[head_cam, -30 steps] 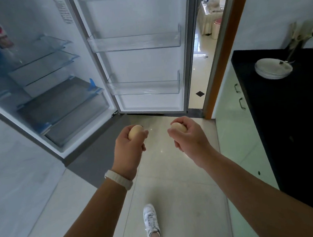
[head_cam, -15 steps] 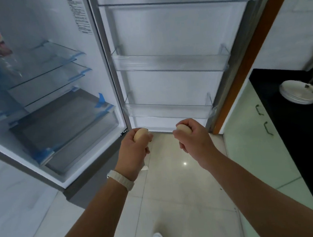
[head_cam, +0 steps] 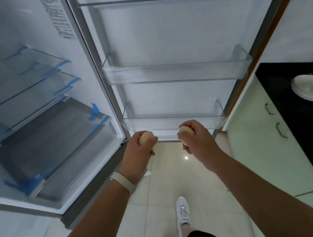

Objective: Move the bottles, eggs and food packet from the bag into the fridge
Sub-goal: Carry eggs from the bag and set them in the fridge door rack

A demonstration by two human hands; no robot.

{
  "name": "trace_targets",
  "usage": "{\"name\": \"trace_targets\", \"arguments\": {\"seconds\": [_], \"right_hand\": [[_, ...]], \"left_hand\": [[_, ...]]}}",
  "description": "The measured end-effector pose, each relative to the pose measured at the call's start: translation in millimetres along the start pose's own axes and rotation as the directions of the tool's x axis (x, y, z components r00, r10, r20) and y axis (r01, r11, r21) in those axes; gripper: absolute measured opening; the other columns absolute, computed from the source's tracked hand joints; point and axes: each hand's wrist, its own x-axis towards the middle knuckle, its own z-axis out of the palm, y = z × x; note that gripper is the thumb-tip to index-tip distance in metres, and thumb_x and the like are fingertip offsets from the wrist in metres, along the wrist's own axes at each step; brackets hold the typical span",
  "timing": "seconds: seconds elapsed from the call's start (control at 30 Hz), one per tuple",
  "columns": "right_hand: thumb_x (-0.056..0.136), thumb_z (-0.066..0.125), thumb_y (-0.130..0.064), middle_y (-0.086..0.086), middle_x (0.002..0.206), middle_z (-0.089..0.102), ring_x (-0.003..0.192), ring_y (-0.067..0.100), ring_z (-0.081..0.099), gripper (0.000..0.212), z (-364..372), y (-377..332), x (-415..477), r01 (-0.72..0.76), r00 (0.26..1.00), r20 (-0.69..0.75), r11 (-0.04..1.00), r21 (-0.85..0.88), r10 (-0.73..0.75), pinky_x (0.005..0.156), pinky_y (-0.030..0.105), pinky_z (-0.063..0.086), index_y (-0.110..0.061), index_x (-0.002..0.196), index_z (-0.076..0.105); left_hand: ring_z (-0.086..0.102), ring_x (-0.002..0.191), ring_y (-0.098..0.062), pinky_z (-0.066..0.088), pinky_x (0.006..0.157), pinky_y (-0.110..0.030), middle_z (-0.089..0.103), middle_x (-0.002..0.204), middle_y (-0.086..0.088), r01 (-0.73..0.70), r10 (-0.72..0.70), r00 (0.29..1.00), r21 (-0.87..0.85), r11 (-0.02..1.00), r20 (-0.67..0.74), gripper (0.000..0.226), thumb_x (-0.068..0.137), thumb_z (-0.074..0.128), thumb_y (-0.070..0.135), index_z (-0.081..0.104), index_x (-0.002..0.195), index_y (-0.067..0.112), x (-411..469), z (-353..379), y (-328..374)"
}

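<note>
My left hand (head_cam: 136, 156) grips a tan egg (head_cam: 145, 137), and my right hand (head_cam: 198, 141) grips a second tan egg (head_cam: 185, 131). Both hands hover side by side just in front of the lowest door bin (head_cam: 172, 121) of the open fridge door (head_cam: 174, 33). Above it sits a wider clear door bin (head_cam: 176, 72). The fridge body stands to the left, with glass shelves (head_cam: 29, 81) and a crisper drawer (head_cam: 48, 150). The bag, bottles and food packet are out of view.
A black countertop (head_cam: 299, 112) with stacked white plates (head_cam: 309, 88) runs along the right, over pale green cabinet doors (head_cam: 261, 138). A wooden door frame (head_cam: 254, 52) stands right of the fridge door. My white shoe (head_cam: 182, 214) is on the tiled floor.
I have stepped closer to the fridge door. Both hands, each still holding an egg, now sit right before the lowest door bin, and the door fills more of the view.
</note>
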Motion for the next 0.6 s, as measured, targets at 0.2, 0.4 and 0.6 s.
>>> {"name": "trace_targets", "arguments": {"seconds": [0.2,0.4,0.6], "right_hand": [[0.077,0.053,-0.028,0.0,0.086,0.059,0.071,0.017,0.056,0.023,4,-5,65,0.035,0.994,0.101,0.998,-0.056,-0.029,0.063,0.033,0.049,-0.026,0.1,0.054],[0.084,0.053,-0.025,-0.005,0.097,0.059,0.081,0.014,0.057,0.03,4,-20,131,0.107,0.981,0.178,0.98,-0.17,-0.077,0.072,0.032,0.051,-0.026,0.115,0.054],[0.082,0.061,-0.025,-0.007,0.106,0.064,0.094,0.011,0.058,0.039,-2,-15,185,0.186,0.959,0.276,0.873,-0.45,-0.063,0.077,0.018,0.043,-0.023,0.121,0.062]], "left_hand": [[0.057,0.065,-0.008,0.05,0.071,-0.029,0.06,0.093,-0.005,0.083,-0.081,0.996,-0.074,0.994,0.03,0.039,0.08,0.052,0.042,0.061,0.108,0.017,49,1,13],[0.059,0.072,-0.011,0.051,0.071,-0.028,0.06,0.091,-0.004,0.059,-0.061,0.997,0.056,0.997,0.037,0.023,0.101,0.049,0.037,0.059,0.111,0.019,113,2,23],[0.064,0.087,-0.01,0.05,0.065,-0.011,0.064,0.1,0.005,-0.039,0.035,0.999,0.322,0.946,0.019,0.016,0.097,0.057,0.023,0.058,0.113,0.021,159,9,25]]}}
